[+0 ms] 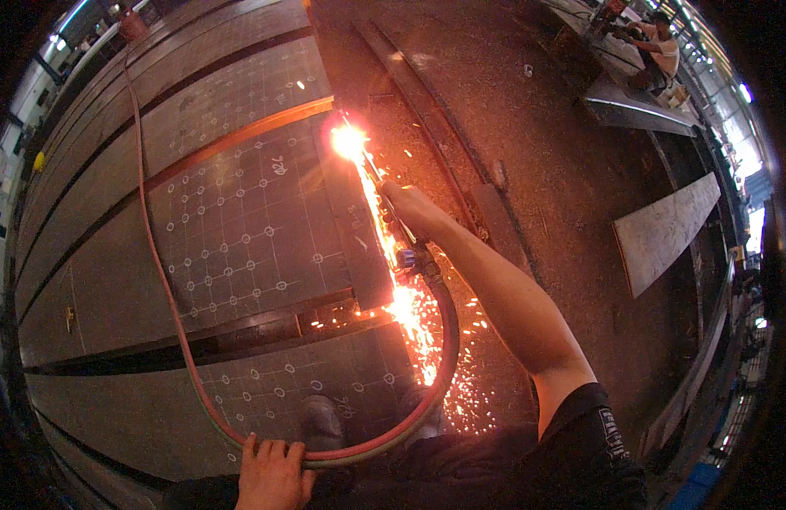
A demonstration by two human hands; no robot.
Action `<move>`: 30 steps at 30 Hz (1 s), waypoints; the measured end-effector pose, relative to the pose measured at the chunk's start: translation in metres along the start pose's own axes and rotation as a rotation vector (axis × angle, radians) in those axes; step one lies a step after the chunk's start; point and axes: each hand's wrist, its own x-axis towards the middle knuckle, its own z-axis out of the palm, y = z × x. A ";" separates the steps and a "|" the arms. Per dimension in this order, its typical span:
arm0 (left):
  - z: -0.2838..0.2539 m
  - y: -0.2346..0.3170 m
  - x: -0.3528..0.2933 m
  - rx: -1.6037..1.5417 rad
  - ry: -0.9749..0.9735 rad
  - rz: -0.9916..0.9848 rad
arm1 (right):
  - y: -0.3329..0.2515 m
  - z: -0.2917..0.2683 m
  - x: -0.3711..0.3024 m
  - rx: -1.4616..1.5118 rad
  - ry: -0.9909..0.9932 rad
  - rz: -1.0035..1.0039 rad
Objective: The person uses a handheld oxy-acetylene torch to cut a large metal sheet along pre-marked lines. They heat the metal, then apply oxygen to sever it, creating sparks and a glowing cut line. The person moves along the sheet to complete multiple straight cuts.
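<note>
My right hand is closed round a cutting torch, its arm stretched forward along the right edge of a dark steel plate. At the torch's far end glows a white-hot spot, and sparks stream back along the edge toward me. White chalk circles and thin lines mark the plate. A blue knob sits at the torch's rear, where a reddish hose joins and loops down toward my body. My left hand grips that hose near the lower edge, fingers wrapped over it.
Another chalk-marked plate lies nearer, across a dark gap. My shoe rests on it. Long steel bars lie on the brown floor. A pale plate offcut is at right. Another person works at the far right.
</note>
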 end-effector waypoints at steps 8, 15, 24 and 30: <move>-0.002 -0.001 -0.002 0.009 -0.023 -0.030 | -0.009 0.018 -0.008 0.046 0.040 -0.090; 0.004 -0.005 -0.002 0.003 0.054 -0.003 | 0.011 0.007 0.023 0.200 0.072 -0.022; -0.018 -0.026 -0.004 -0.138 -0.018 -0.056 | 0.011 -0.011 0.009 0.131 0.152 -0.106; -0.097 -0.079 -0.042 -0.123 0.124 -0.175 | -0.023 0.032 0.015 0.635 0.049 0.059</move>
